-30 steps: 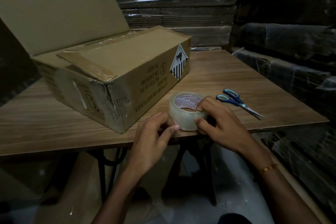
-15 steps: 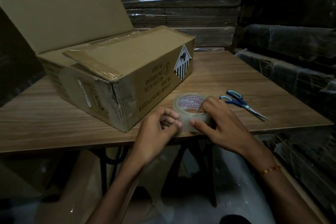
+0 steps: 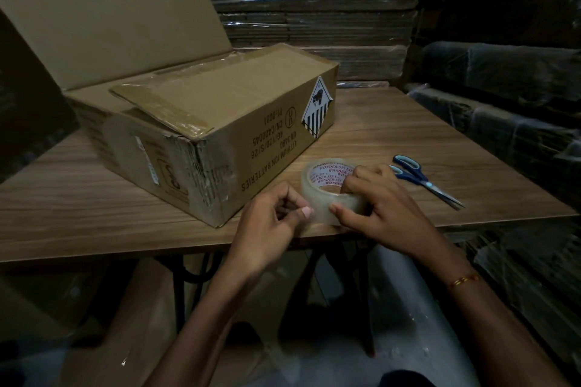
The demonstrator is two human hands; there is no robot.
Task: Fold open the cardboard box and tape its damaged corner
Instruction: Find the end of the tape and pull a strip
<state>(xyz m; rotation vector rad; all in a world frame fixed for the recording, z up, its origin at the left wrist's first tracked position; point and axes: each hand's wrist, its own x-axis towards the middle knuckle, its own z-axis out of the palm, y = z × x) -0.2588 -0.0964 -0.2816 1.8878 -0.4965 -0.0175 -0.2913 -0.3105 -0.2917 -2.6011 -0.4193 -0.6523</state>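
A brown cardboard box (image 3: 251, 122) lies on the wooden table (image 3: 393, 135), its far flap standing up and its near flap folded down. Its near corner (image 3: 201, 173) is torn and crumpled. A roll of clear tape (image 3: 327, 188) sits near the table's front edge, just right of that corner. My right hand (image 3: 386, 207) grips the roll, thumb on its side and fingers over the rim. My left hand (image 3: 270, 229) is pinched against the roll's left side, at the tape's surface; whether a tape end is between the fingers is unclear.
Blue-handled scissors (image 3: 421, 179) lie on the table to the right of my right hand. Wrapped stacks of flat cardboard (image 3: 314, 9) stand behind and to the right of the table. The table's front edge runs just under my hands.
My left thumb and fingers have closed into a tighter pinch at the roll's side. The right hand keeps its hold on the roll. The view has shifted slightly.
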